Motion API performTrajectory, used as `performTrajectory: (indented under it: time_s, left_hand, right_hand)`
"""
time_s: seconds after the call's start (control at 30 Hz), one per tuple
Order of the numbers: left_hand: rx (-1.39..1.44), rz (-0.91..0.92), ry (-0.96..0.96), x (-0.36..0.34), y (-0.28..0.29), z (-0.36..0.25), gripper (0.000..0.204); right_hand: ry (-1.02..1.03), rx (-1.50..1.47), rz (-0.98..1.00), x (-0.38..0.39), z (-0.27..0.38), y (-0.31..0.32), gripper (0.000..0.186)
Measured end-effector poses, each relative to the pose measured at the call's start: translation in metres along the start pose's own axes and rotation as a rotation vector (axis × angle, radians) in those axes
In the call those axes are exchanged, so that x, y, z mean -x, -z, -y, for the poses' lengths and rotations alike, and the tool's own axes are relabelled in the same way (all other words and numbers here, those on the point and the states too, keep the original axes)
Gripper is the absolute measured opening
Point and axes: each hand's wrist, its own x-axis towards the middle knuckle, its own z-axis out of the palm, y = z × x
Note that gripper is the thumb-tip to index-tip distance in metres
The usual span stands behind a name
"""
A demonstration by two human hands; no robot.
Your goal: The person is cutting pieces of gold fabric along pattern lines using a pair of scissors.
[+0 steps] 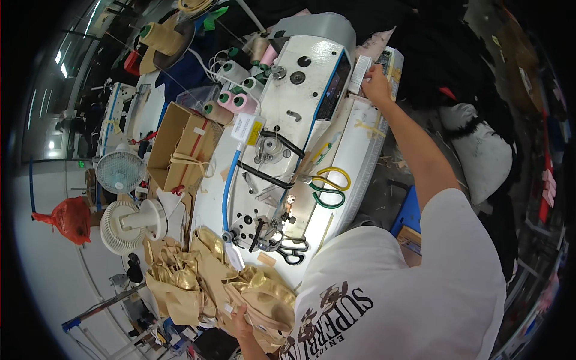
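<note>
My right hand [376, 85] reaches to the far end of the sewing table [367, 135], fingers closed beside a white packet [361, 71] and a small tray [390, 59]; what they grip is unclear. Low in the view, my left hand [242, 319] grips a tan garment [252, 297] with metallic gold parts. A white industrial sewing machine [300, 72] fills the middle, with a blue hose [229, 186] along it. Yellow-handled scissors [333, 175], green-handled scissors [327, 198] and black-handled scissors [294, 255] lie on its near side.
Thread cones [234, 73], a cardboard box [171, 147] and two fans [120, 168] stand at the left, near a red plastic bag [71, 219]. More tan fabric [171, 288] lies at lower left. Dark cloth and a white bundle [483, 156] are at the right, above a blue crate [403, 210].
</note>
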Motion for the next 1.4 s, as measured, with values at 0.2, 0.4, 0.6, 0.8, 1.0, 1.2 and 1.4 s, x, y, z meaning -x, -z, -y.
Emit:
performTrajectory:
  time_s: [0.2,0.4,0.6,0.8,1.0,1.2,1.4]
  left_hand:
    - [-0.075,-0.087,-0.026,0.025,0.019,0.014,0.053]
    - [-0.196,0.105,-0.036,-0.02,0.001,-0.009,0.06]
    - [0.038,0.1,0.071,0.004,0.01,0.004,0.044]
    - [0.164,0.185,0.086,-0.01,0.011,0.0,0.039]
    - [0.163,0.148,0.074,0.0,0.011,0.003,0.044]
    - [0.217,0.193,0.058,0.004,0.014,0.005,0.045]
    - [0.262,0.245,-0.014,0.008,0.015,0.002,0.034]
  right_hand:
    - [0.261,0.462,0.03,0.001,-0.005,-0.053,0.038]
    - [0.544,0.644,0.349,-0.134,-0.127,-0.006,0.028]
    - [-0.016,0.202,0.364,-0.099,-0.074,-0.025,0.029]
    - [-0.408,-0.266,0.658,-0.089,-0.079,0.033,0.022]
    - [0.328,-0.131,0.614,0.101,-0.031,0.077,0.011]
    - [0.412,-0.338,1.2,0.355,0.126,0.076,0.006]
    - [0.793,-0.601,1.423,0.461,0.241,-0.004,0.02]
